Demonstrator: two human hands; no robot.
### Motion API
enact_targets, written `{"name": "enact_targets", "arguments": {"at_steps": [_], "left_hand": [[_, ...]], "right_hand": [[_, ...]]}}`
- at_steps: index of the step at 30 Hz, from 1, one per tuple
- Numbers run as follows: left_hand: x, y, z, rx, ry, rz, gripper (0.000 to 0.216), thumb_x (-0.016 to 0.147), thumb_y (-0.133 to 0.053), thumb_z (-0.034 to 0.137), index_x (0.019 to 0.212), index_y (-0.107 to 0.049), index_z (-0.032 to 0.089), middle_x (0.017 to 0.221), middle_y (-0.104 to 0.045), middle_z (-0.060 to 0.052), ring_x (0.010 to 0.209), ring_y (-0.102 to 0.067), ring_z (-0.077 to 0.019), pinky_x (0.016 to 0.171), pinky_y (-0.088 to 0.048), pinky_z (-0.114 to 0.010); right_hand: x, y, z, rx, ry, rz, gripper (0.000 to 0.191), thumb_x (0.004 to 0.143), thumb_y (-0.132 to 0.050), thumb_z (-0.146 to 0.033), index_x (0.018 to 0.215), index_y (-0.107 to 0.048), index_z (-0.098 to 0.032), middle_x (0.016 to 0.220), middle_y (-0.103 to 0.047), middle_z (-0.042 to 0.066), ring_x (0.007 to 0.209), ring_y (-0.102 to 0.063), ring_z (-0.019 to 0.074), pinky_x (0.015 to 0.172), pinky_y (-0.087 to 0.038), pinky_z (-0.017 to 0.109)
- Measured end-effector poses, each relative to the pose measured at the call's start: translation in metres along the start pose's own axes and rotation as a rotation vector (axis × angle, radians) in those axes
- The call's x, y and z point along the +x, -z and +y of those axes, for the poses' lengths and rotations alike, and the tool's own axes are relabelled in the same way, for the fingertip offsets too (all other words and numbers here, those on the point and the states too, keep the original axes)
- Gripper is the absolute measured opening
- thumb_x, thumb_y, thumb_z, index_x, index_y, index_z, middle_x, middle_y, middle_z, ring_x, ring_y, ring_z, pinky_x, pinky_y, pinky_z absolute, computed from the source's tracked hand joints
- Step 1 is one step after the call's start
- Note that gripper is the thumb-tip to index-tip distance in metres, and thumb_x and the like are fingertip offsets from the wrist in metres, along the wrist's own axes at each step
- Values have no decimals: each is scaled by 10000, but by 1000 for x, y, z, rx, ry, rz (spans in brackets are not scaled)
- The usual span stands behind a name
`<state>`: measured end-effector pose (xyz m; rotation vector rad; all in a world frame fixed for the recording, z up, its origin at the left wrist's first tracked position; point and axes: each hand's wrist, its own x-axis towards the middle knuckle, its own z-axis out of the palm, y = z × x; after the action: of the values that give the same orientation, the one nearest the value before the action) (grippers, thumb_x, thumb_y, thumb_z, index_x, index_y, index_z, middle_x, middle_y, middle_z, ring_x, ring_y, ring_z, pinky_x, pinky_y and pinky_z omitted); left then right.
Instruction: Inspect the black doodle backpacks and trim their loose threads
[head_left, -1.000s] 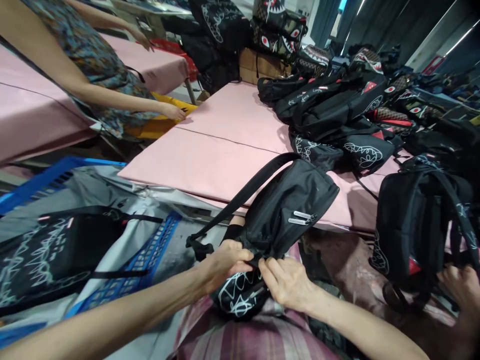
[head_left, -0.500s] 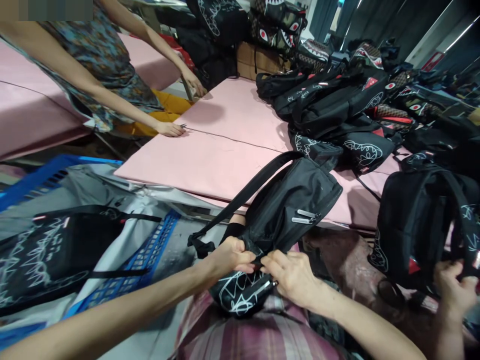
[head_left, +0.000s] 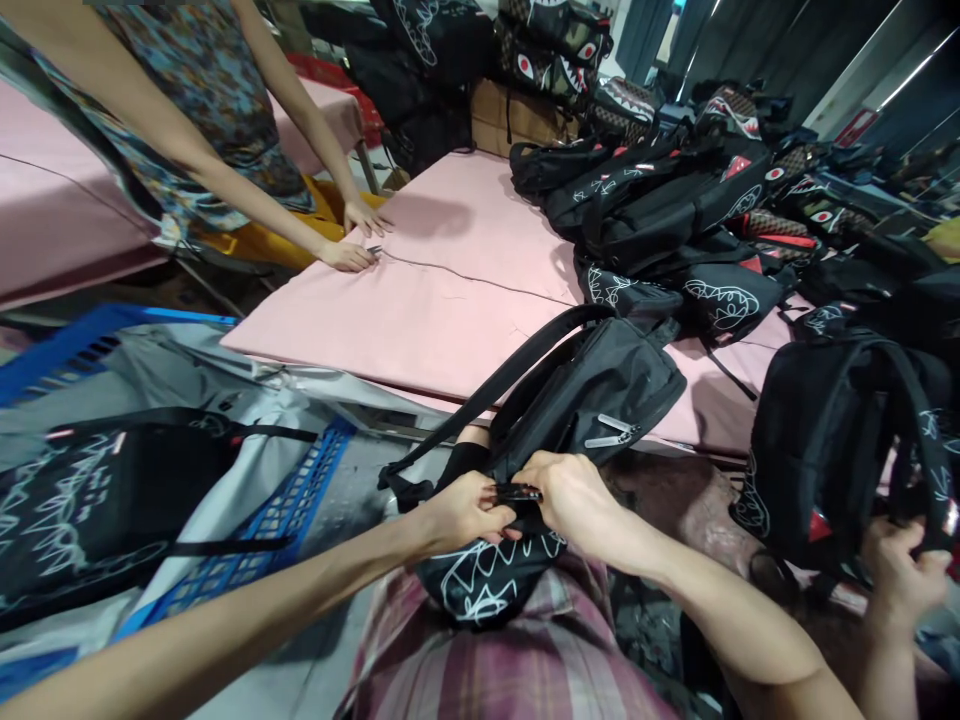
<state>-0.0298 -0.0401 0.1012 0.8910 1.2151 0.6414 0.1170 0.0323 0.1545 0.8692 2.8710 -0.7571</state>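
A black backpack with white scribbled line drawings lies tilted across my lap, its upper part leaning against the pink table edge. Two pale zipper pulls hang on its side, and a strap loops off to the left. My left hand is closed on the fabric near the bag's lower part. Close beside it, my right hand is closed on the same area, knuckles up. Between the hands runs a short, dark, shiny strip of the bag; its exact part I cannot make out.
Black backpacks are heaped on the pink table. At left, a blue crate with grey lining holds another black bag. Across the table a co-worker's hands hold small snips. At right another person's hand grips a backpack.
My right hand has moved up slightly and turned its knuckles upward, exposing the dark strip between my hands. The co-worker's far hand has come down beside the other one.
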Motion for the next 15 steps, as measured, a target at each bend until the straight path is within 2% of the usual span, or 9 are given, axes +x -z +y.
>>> {"name": "enact_targets", "arguments": {"at_steps": [6, 9, 11, 15], "left_hand": [[2, 0, 1, 12, -15, -51, 225, 667, -582, 343, 735, -561, 130, 714, -662, -45, 779, -673, -228, 615, -527, -260], [6, -2, -2, 89, -11, -50, 267, 681, -549, 384, 676, -569, 118, 698, -676, -80, 785, -671, -240, 611, -520, -267], [7, -3, -3, 128, 2, -34, 290, 681, -540, 405, 629, -560, 120, 687, -681, -93, 787, -671, -249, 601, -514, -268], [7, -5, -4, 156, 31, 28, 281, 662, -543, 408, 555, -500, 152, 607, -670, -79, 769, -675, -258, 533, -480, -244]], "right_hand": [[18, -5, 11, -66, -64, -56, 207, 708, -489, -90, 695, -665, -198, 714, -659, 18, 629, -582, 129, 507, -266, 228], [18, -1, 19, 97, -49, -144, 184, 724, -499, -102, 613, -625, -177, 583, -601, -19, 571, -547, 92, 508, -278, 195], [18, 1, 23, 235, -80, -206, 175, 754, -533, -172, 594, -603, -162, 542, -573, -35, 549, -536, 80, 515, -301, 176], [19, 0, 25, 379, -165, -175, 136, 712, -634, -261, 626, -612, -158, 514, -557, -54, 556, -547, 83, 547, -334, 171]]}}
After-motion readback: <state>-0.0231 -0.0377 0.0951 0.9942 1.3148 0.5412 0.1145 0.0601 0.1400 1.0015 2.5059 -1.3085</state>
